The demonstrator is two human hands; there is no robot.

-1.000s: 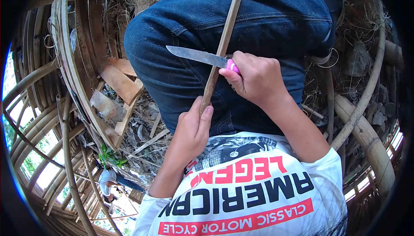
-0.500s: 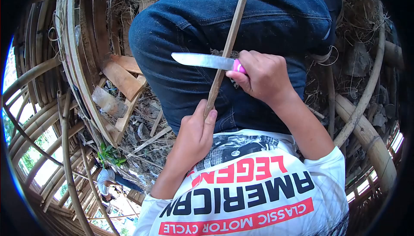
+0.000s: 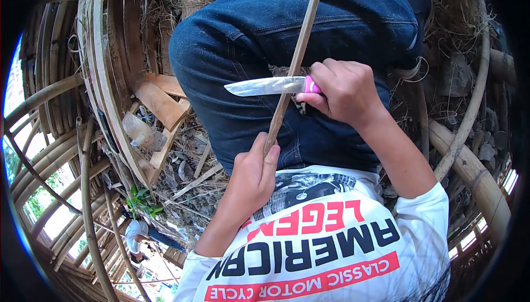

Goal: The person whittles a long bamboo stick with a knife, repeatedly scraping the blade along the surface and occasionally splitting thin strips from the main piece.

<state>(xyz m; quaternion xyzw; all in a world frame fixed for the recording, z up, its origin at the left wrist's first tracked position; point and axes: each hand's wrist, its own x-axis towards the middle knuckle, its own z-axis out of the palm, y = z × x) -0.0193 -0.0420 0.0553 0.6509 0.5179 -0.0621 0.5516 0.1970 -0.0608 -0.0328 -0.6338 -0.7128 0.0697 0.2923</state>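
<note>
My right hand (image 3: 348, 91) is closed round the pink handle of a knife (image 3: 265, 86). Its blade points left and lies across a long wooden stick (image 3: 302, 43), touching or very close to it. Near my shirt, my left hand (image 3: 253, 170) grips the lower end of this stick with the thumb along it. From there the stick slants up over my jeans (image 3: 232, 81) and out of the top of the view. My right palm and most of the knife handle are hidden behind the fingers.
Long bent bamboo strips (image 3: 102, 70) stand on the left beside flat wood offcuts (image 3: 160, 103). A thick bamboo pole (image 3: 469, 172) lies at the right. Beyond the bamboo lattice at lower left is another person (image 3: 135, 236). Dry grass and debris cover the ground.
The knife and my right hand have shifted slightly right and down, towards my body. The blade's face is turned differently and looks darker. My left hand keeps its grip on the stick.
</note>
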